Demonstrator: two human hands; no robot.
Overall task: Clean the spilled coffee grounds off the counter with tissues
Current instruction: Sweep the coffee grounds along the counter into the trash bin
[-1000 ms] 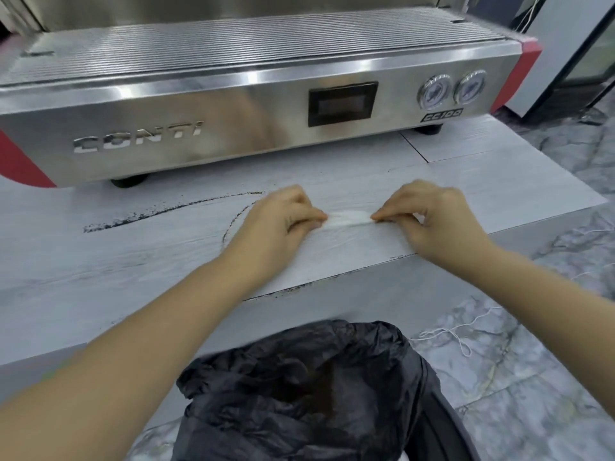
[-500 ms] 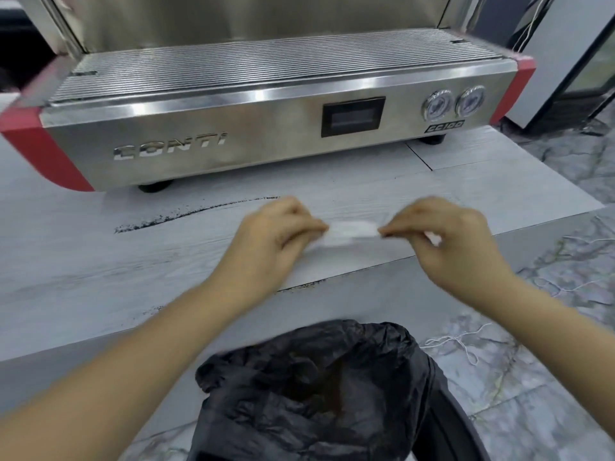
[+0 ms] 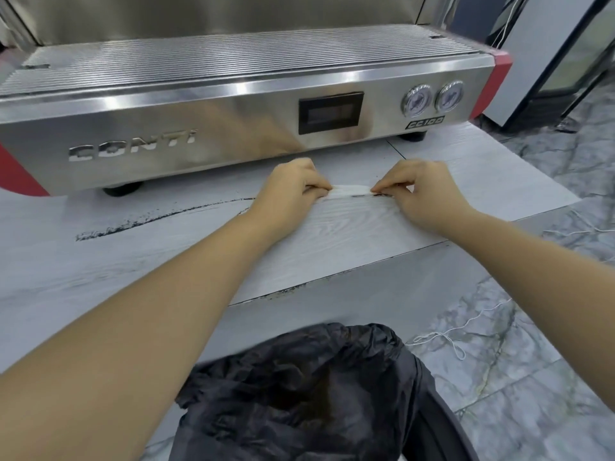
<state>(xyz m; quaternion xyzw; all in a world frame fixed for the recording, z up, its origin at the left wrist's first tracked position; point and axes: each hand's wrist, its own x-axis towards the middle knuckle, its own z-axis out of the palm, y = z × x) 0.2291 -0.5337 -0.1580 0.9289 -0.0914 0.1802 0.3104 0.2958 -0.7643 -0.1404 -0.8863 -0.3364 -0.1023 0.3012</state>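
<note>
Filling the far half of the head view: a steel espresso machine (image 3: 233, 128) with red end caps, CONTI lettering on the front panel, a dark display (image 3: 330, 112) right of centre, two round gauges (image 3: 432, 98) further right, a ridged top. Standing on black feet upon a pale wood-grain counter (image 3: 100, 277) that spans the frame from left to right. Running beyond the counter's right end and in front of it, grey marbled floor (image 3: 532, 377), with a loose white string (image 3: 442, 337) lying on it. Sitting low in the frame, just in front of the counter edge, a bin lined with a crumpled black bag (image 3: 299, 394), mouth open, something brownish inside. Reaching across from the lower corners, two bare forearms. Resting on the counter just in front of the machine, left hand (image 3: 289, 191) and right hand (image 3: 419, 191), knuckles up, each pinching closed on one end of a white tissue (image 3: 351, 190) stretched flat and narrow between them, pressed to the surface. Showing along the tissue's near edge close to the right hand, a thin dark line of coffee grounds (image 3: 372, 195). Curving left from under the left hand, a longer dark streak of grounds (image 3: 139, 222) across the counter, thickening toward its far left end. Scattered along the counter's front edge, a few dark specks (image 3: 283, 292).
</note>
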